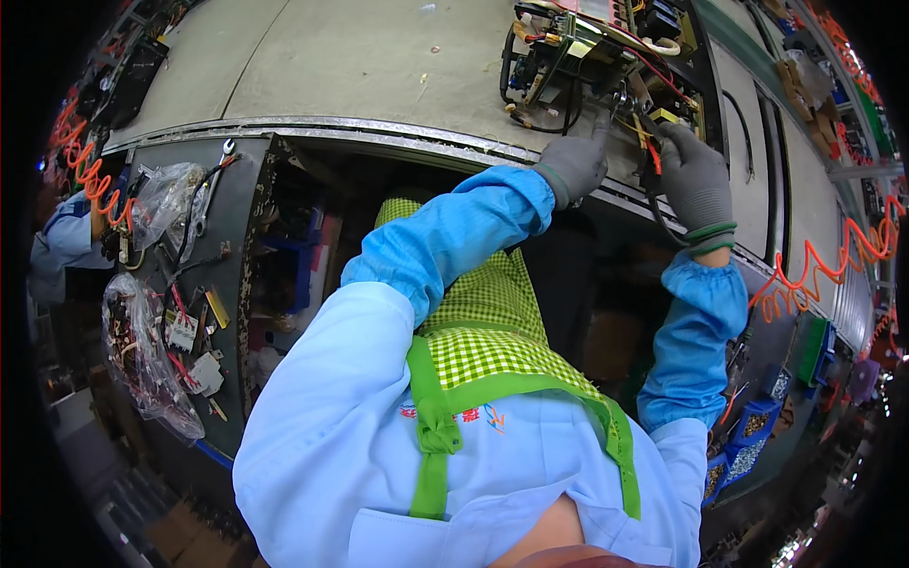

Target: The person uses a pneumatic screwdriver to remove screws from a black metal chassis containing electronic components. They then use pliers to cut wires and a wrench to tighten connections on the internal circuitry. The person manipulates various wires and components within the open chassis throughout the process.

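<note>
Circuit assembly (pixel 578 52) on grey workbench (pixel 360 66), both gloved hands' grip unclear amid wires.

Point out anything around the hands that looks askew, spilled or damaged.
Nothing is plainly spilled or broken. The electronic assembly sits at the bench edge with loose red and black wires trailing from it, where the gloved left hand and right hand work. Whether any wire is damaged cannot be told.

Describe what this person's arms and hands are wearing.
Both hands wear grey knit gloves: the left hand with a plain grey cuff, the right hand with green bands at the cuff. Bright blue oversleeves, gathered at the wrists, cover both forearms over a pale blue work shirt.
</note>
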Demonstrator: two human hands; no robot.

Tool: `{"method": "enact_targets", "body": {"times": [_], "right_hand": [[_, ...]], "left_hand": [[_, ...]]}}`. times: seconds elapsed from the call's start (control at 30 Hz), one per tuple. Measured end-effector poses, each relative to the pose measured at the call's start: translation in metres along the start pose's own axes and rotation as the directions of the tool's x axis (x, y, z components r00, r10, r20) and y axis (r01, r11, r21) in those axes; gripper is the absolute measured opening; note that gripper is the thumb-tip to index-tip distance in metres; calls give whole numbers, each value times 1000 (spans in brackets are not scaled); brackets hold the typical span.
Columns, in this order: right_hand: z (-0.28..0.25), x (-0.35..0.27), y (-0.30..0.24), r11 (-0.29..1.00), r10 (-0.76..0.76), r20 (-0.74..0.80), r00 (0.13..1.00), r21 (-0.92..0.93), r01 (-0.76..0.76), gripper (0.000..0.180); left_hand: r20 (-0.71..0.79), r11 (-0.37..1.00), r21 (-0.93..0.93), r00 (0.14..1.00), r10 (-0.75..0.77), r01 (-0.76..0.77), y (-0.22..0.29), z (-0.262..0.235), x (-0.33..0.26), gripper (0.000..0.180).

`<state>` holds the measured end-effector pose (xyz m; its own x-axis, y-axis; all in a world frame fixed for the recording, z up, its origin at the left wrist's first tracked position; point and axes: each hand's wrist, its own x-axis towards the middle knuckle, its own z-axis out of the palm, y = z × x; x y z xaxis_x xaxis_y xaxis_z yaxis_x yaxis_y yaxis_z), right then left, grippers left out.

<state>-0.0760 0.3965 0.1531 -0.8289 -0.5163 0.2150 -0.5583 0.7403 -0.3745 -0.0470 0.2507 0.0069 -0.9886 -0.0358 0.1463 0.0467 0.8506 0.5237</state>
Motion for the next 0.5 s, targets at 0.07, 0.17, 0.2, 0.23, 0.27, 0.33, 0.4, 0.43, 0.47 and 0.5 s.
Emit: {"method": "enact_targets", "body": {"times": [0.07, 0.17, 0.2, 0.23, 0.27, 0.33, 0.4, 0.43, 0.47, 0.5], "right_hand": [[-3, 6, 4, 999, -19, 18, 1000, -45, 20, 24], [-3, 16, 0, 983, -76, 53, 996, -162, 83, 24], [-1, 21, -1, 976, -80, 82, 993, -195, 94, 24], [-1, 23, -3, 968, -83, 111, 990, -227, 106, 24], [-3, 23, -11, 979, -12, 137, 991, -201, 40, 24], [-7, 30, -7, 972, -51, 165, 985, -220, 87, 25], [-17, 46, -2, 972, -67, 264, 962, -199, 122, 27], [-20, 58, 0, 949, -142, 281, 949, -236, 211, 28], [-20, 65, -6, 934, -133, 289, 948, -285, 218, 26], [-21, 69, -12, 916, -123, 297, 947, -334, 224, 25]], "left_hand": [[12, 1000, 5, 1000, -8, 8, -1, 1, 2, 67], [31, 1000, 5, 999, -16, 16, -2, 1, 2, 65], [37, 1000, -9, 999, -12, 12, 0, -2, 1, 65], [43, 1000, -23, 999, -8, 9, 3, -5, 1, 65], [43, 999, -32, 999, -10, 12, 5, -8, 0, 65], [43, 999, -49, 999, -14, 16, 9, -14, -1, 66], [91, 997, -65, 995, -40, 46, 15, -24, -1, 64], [117, 996, -75, 992, -47, 56, 17, -27, -1, 63], [105, 995, -86, 994, -44, 53, 16, -28, -2, 60], [92, 994, -96, 995, -40, 49, 14, -27, -3, 58]]}}
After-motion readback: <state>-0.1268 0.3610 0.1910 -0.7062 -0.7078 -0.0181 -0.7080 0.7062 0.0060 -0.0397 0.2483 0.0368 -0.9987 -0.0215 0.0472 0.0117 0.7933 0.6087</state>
